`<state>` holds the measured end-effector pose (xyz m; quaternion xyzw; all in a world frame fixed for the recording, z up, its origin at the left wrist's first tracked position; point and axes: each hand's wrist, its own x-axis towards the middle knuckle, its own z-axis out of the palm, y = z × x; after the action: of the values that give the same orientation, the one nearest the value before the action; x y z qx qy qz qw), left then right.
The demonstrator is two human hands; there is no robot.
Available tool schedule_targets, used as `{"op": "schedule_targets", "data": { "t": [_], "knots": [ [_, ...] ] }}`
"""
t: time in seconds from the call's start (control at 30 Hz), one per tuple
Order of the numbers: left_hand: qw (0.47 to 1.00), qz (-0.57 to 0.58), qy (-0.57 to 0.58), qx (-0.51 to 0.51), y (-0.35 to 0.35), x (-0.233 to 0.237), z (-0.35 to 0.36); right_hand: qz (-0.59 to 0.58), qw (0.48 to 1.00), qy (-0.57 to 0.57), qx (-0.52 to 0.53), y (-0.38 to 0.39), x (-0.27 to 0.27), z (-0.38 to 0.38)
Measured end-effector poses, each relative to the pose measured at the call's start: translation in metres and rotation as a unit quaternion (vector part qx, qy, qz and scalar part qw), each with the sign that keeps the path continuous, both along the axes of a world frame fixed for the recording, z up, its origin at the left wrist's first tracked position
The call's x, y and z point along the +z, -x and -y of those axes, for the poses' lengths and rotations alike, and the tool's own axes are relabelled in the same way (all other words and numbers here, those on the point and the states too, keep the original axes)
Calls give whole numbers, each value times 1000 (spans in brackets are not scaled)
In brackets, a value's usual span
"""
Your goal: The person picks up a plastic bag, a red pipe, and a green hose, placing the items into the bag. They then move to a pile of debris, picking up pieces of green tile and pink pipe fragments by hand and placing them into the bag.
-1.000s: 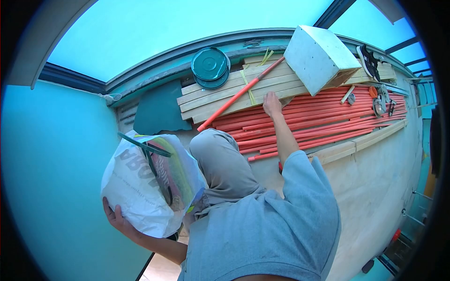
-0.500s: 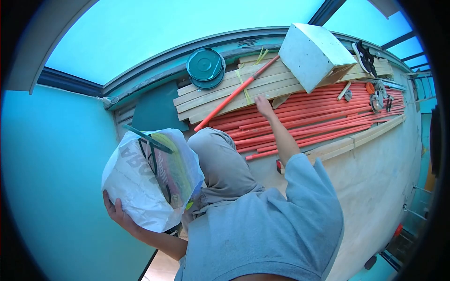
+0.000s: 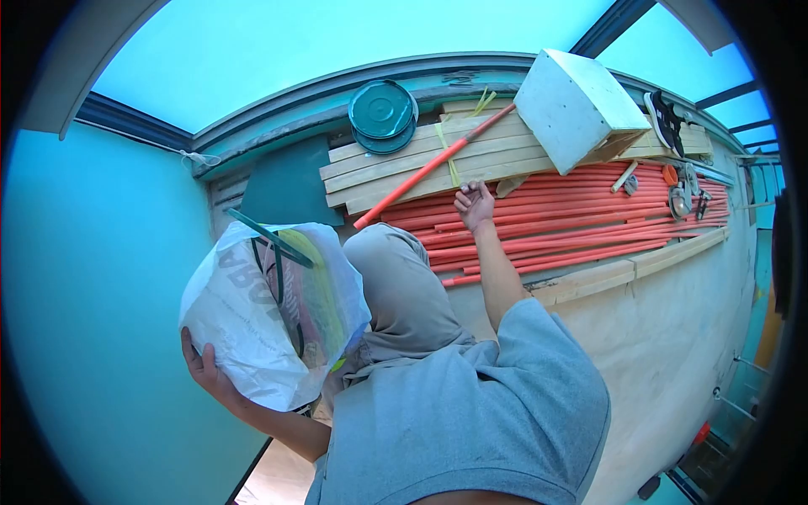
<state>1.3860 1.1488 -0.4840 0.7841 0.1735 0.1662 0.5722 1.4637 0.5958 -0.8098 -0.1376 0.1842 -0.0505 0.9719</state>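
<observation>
A white plastic bag [image 3: 244, 328] with a green handle stands against my leg at the left, and yellow-green and pinkish contents show through it. The fingers of my left hand [image 3: 202, 366] are wrapped round the bag's lower left side. My right hand [image 3: 475, 204] is raised above red pipes [image 3: 555, 220], its fingers curled and its palm turned up; whether something small is in it I cannot make out. Just behind it are pale wooden planks [image 3: 387, 181] with yellow-green ties, and one red pipe [image 3: 438, 160] lies slantwise across them.
Green round lids [image 3: 383, 109] lie at the planks' left end. A white box [image 3: 576, 109] stands on the planks, with a black shoe [image 3: 665, 122] to its right. Metal tools [image 3: 680, 202] rest on the pipes' right end. A long pale board [image 3: 627, 271] runs along the pipes' near side.
My right hand has turned over, from back showing to palm up with curled fingers, and sits slightly lower. The view has shifted a little. My left hand still holds the bag.
</observation>
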Motion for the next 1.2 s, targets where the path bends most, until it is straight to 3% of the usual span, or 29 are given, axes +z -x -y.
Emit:
{"op": "schedule_targets", "data": {
  "t": [0.07, 0.17, 0.2, 0.33, 0.43, 0.47, 0.57, 0.67, 0.77, 0.87, 0.9, 0.93, 0.97, 1.03, 1.2],
  "knots": [
    [1000, 1, 4, 3, 1, -1, -3, -65, 997, 51, -16, -9, -3, 2],
    [1000, -6, -1, 12, 4, -3, -7, -193, 936, 291, -34, -32, -13, 10],
    [1000, -9, -12, 12, 4, -3, -6, -187, 912, 364, -4, -41, -11, 15],
    [1000, -6, -1, -1, 4, -7, -9, -189, 897, 399, 10, -72, -10, 20],
    [998, -12, -58, 2, 5, -3, -5, -239, 772, 572, 143, -71, -21, 28],
    [999, -8, -46, 5, 5, -3, -5, -255, 773, 557, 168, -70, -25, 33],
    [999, -5, -29, 14, 8, -7, -5, -123, 523, 832, 140, -73, -56, 43],
    [999, -10, -36, 14, 7, -10, -4, -160, 447, 852, 221, -67, -17, 27],
    [1000, -2, -14, 14, 5, -12, 0, -220, 407, 838, 290, -60, 19, 9],
    [1000, 4, -2, 19, 2, -11, 5, -180, 353, 868, 301, -57, -13, 18],
    [1000, 4, -11, 17, 2, -10, 4, -166, 636, 697, 285, -56, -8, 21],
    [1000, 4, -23, 15, 2, -10, 1, -133, 850, 449, 241, -49, 6, 19],
    [1000, 6, -15, 20, 3, -11, -2, -86, 970, 150, 172, -43, 22, 17],
    [1000, 2, 1, 23, 8, -16, -12, 18, 993, 52, 105, -28, 78, -16],
    [999, -7, -30, 25, 14, -17, -24, 105, 987, -48, 107, -17, 122, -51]
  ]
}}
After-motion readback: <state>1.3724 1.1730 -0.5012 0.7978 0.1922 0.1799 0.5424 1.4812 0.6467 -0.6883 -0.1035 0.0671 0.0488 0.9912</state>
